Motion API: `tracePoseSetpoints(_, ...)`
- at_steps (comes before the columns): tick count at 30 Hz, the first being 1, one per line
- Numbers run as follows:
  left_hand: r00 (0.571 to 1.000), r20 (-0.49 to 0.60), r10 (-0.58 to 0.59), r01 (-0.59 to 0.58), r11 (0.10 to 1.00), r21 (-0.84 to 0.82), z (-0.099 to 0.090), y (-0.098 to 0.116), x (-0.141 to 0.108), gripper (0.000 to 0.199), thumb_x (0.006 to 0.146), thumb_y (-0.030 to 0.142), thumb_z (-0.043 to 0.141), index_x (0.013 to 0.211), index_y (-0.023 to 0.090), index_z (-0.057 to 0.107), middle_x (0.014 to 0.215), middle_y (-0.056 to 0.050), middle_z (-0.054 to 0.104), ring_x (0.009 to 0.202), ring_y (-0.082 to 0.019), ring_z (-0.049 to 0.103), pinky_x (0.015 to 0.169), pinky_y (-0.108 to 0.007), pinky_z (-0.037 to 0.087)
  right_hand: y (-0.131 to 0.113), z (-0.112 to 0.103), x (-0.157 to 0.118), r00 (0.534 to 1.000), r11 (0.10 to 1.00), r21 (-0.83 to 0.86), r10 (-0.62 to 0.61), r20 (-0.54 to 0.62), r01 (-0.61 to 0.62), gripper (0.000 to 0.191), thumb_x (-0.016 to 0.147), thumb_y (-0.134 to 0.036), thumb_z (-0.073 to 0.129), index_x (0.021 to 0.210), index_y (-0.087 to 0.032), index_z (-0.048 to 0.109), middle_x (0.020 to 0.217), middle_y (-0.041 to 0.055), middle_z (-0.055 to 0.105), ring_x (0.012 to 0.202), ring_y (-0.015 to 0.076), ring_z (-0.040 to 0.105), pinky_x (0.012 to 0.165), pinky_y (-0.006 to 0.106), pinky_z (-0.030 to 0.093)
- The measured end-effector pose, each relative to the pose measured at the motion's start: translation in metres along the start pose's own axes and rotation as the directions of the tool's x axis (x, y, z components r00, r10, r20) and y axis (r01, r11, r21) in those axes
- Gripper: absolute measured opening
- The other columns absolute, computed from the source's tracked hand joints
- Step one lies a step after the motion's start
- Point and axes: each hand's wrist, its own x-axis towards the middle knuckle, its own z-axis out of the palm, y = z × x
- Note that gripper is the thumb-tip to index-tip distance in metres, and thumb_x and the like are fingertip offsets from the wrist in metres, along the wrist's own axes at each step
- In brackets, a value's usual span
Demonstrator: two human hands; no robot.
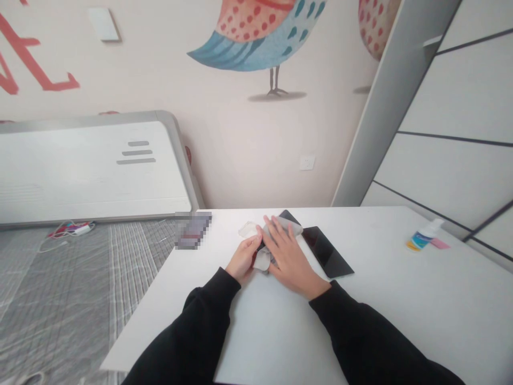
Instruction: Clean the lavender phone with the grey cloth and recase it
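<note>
My left hand (245, 258) is closed, thumb and fingers pinching the near-left edge of a dark flat device, mostly hidden under the hands and a cloth. My right hand (292, 261) lies flat with fingers spread on a grey cloth (262, 261), pressing it onto the device. A dark corner (289, 216) shows beyond the cloth; whether it belongs to that same device I cannot tell. A whitish crumpled wipe or tissue (247, 229) lies just beyond my left hand. Right of my right hand, a black-screened tablet (327, 251) rests flat on the table.
The white table (385, 310) reaches toward the wall. A white bottle with a blue and yellow label (420, 237) stands at the right, beside a pink piece (440, 244). A pixelated object (193, 231) lies at the left edge. Beyond is a bed (80, 171) with white panel.
</note>
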Motion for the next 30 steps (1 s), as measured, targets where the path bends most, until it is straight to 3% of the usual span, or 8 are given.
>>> tracePoseSetpoints(3,0.997,-0.062,0.047,-0.048,0.999,-0.018,0.000,-0.001,0.001,0.061,0.070,0.063,0.082,0.108,0.015,0.075,0.108,-0.008,0.077,0.104,-0.021,0.067,0.095,-0.028,0.049,-0.006,-0.003,0.000,0.995,0.988,0.124,-0.100,0.016,0.097,0.078,0.093,-0.024,0.047,0.160,-0.006,0.012,0.167,0.0194,0.020,0.157,0.0283,0.012,0.125,0.058,0.019)
tracePoseSetpoints(9,0.996,-0.086,0.021,-0.019,1.000,0.015,-0.001,-0.004,0.002,0.059,0.070,0.066,0.080,0.101,0.016,0.075,0.087,-0.003,0.076,0.088,-0.019,0.068,0.078,-0.025,0.052,-0.001,-0.003,-0.002,0.981,0.915,0.394,-0.013,-0.196,0.091,0.064,0.097,-0.016,0.031,0.160,-0.016,0.015,0.161,0.0153,0.037,0.152,0.0224,0.030,0.123,0.053,0.029)
tracePoseSetpoints(12,0.998,-0.062,0.004,-0.001,0.999,0.053,-0.001,-0.003,0.001,0.059,0.072,0.069,0.077,0.096,0.015,0.074,0.082,-0.004,0.074,0.081,-0.019,0.068,0.072,-0.026,0.052,0.006,0.001,0.000,0.965,0.942,0.336,0.105,-0.239,-0.019,0.062,0.095,-0.011,0.033,0.156,-0.017,0.026,0.159,0.0140,0.041,0.151,0.0222,0.031,0.123,0.051,0.031)
tracePoseSetpoints(15,0.998,-0.035,-0.049,0.051,0.996,0.073,-0.001,-0.003,0.000,0.062,0.070,0.071,0.078,0.092,0.013,0.074,0.076,-0.005,0.073,0.068,-0.017,0.066,0.063,-0.026,0.052,0.016,0.004,0.001,0.942,0.963,0.201,0.225,-0.249,-0.177,0.051,0.100,-0.020,0.036,0.151,-0.013,0.037,0.161,0.0173,0.036,0.153,0.0265,0.026,0.123,0.055,0.028)
tracePoseSetpoints(20,0.996,-0.012,-0.084,0.085,0.992,0.096,0.001,-0.003,-0.002,0.067,0.065,0.073,0.080,0.091,0.012,0.074,0.076,-0.005,0.074,0.060,-0.014,0.063,0.059,-0.026,0.053,0.022,0.005,0.000,0.902,0.938,0.024,0.340,-0.264,-0.347,0.059,0.100,-0.024,0.037,0.156,-0.005,0.029,0.164,0.0237,0.024,0.155,0.0338,0.015,0.122,0.063,0.021)
tracePoseSetpoints(25,0.999,-0.027,-0.029,0.031,0.995,0.094,0.001,-0.006,0.000,0.065,0.064,0.072,0.081,0.085,0.011,0.073,0.077,-0.007,0.074,0.074,-0.018,0.067,0.073,-0.028,0.053,-0.002,0.003,0.000,0.983,0.991,-0.009,0.133,-0.129,-0.135,0.078,0.085,-0.010,0.042,0.160,-0.007,0.020,0.167,0.0192,0.020,0.156,0.0321,0.012,0.122,0.061,0.024)
tracePoseSetpoints(28,0.999,-0.042,0.001,0.003,0.995,0.096,0.001,-0.008,0.001,0.064,0.067,0.072,0.079,0.083,0.011,0.073,0.080,-0.008,0.075,0.083,-0.021,0.067,0.081,-0.030,0.051,-0.014,0.002,0.002,0.996,1.000,-0.005,0.027,-0.083,-0.027,0.080,0.083,-0.010,0.042,0.159,-0.004,0.020,0.167,0.0185,0.021,0.156,0.0292,0.012,0.124,0.057,0.023)
tracePoseSetpoints(30,0.999,-0.048,0.008,-0.003,0.995,0.103,0.001,-0.009,0.001,0.063,0.067,0.072,0.078,0.081,0.011,0.072,0.081,-0.009,0.075,0.083,-0.021,0.067,0.081,-0.030,0.050,-0.015,0.001,0.003,0.996,0.999,-0.002,0.033,-0.084,-0.033,0.074,0.087,-0.013,0.041,0.158,-0.004,0.022,0.167,0.0171,0.023,0.156,0.0275,0.015,0.125,0.055,0.024)
